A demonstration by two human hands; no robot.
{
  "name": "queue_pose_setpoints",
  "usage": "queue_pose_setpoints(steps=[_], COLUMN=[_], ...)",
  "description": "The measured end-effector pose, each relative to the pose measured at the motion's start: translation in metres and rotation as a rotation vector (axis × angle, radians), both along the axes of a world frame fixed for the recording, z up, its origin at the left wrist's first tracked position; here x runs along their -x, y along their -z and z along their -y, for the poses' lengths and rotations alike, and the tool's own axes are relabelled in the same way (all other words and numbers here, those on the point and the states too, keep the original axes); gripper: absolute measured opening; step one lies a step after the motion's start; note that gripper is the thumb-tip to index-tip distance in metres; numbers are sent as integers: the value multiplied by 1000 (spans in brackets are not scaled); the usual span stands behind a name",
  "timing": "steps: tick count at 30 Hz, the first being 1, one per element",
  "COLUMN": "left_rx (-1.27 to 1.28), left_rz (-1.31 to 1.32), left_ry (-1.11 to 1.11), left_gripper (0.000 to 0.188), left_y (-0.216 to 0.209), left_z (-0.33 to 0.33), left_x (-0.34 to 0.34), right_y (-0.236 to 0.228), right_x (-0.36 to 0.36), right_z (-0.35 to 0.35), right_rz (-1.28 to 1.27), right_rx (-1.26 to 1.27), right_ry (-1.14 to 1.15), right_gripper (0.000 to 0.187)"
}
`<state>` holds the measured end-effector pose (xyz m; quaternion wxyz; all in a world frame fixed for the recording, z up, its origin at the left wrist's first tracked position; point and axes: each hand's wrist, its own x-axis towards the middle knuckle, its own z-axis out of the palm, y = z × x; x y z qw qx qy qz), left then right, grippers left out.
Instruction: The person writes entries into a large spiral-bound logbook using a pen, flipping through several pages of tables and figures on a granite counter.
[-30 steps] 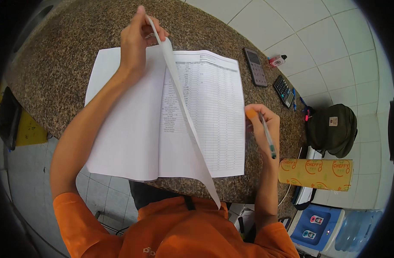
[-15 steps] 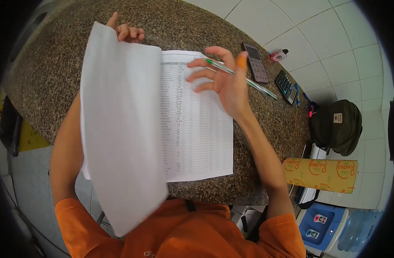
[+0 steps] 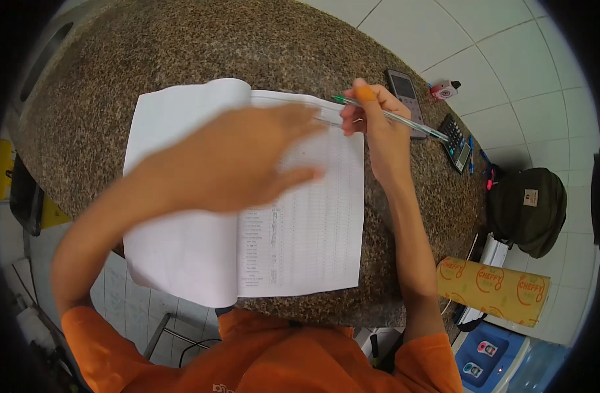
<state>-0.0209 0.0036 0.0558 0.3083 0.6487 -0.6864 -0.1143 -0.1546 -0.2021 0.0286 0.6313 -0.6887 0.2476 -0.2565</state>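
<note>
Nearest me, over the stack of printed sheets (image 3: 300,216) lying on the speckled stone counter (image 3: 182,52), I see my left hand (image 3: 247,164) spread flat, fingers loose, above the turned page and the list. Beyond it, at the sheets' far right corner, my right hand (image 3: 375,124) pinches a green pen (image 3: 385,116), its long axis running rightward toward the calculator (image 3: 456,141).

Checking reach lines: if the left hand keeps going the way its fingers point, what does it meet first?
Probably the right hand holding the green pen: the left hand points right across the printed sheet; depth unclear.
</note>
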Motion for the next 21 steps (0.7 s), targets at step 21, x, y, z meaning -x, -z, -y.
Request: queue_pose_setpoints(steps=[21], left_rx=[-166], left_rz=[22], left_ry=[37], left_gripper=[63], left_y=[58], left_z=[-10], left_x=[5], right_y=[34], right_x=[-2], right_z=[-16], right_rz=[-139], right_rx=[177], right_ry=[18], right_gripper=[11])
